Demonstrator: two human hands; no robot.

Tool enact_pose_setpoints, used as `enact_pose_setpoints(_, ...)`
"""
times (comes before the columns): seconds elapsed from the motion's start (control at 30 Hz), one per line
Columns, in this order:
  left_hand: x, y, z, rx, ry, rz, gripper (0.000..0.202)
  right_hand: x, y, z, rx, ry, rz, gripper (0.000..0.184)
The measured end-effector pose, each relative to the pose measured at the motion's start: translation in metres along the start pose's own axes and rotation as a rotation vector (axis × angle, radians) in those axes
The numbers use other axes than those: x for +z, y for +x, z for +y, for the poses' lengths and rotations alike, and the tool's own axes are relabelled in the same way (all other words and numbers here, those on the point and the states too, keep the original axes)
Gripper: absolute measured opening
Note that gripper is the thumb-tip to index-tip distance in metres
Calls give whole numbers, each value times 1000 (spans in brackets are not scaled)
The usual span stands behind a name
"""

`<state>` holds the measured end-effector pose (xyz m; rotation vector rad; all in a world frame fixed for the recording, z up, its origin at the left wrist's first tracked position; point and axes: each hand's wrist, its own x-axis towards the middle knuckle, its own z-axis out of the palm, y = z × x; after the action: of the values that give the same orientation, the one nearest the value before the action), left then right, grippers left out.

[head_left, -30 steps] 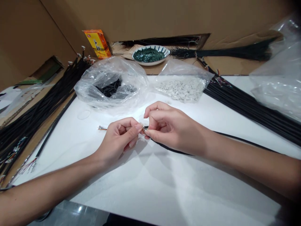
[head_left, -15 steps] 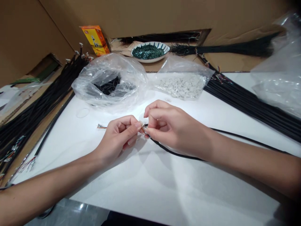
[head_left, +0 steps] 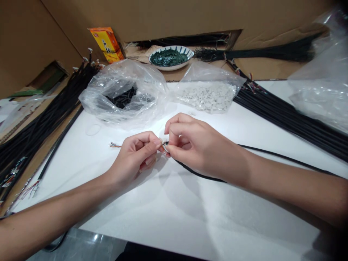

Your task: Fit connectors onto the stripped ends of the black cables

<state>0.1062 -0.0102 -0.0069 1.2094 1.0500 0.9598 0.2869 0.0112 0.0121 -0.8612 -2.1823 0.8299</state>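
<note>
Two hands work over a white sheet (head_left: 190,217), the left hand (head_left: 133,157) and right hand (head_left: 202,148) meeting at the end of a thin black cable (head_left: 199,174). Their fingertips (head_left: 169,148) are pinched together on fine coloured wires (head_left: 164,148), which look light, soft and easily bent, so they're best held close to the tip. The fingers hide how the strands join, while a striped wire end (head_left: 115,145) lies on the sheet
</note>
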Motion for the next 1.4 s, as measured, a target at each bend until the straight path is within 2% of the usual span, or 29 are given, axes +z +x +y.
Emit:
enact_pose_setpoints(0.93, -1, 0, 0, -4, 6, -26, 22, 0, -2, -1, -21, -38, -12, 15)
enact_pose_setpoints(1.4, -3, 0, 0, 76, 26, -90, 25, 4, -1, -3, 17, -37, -19, 17)
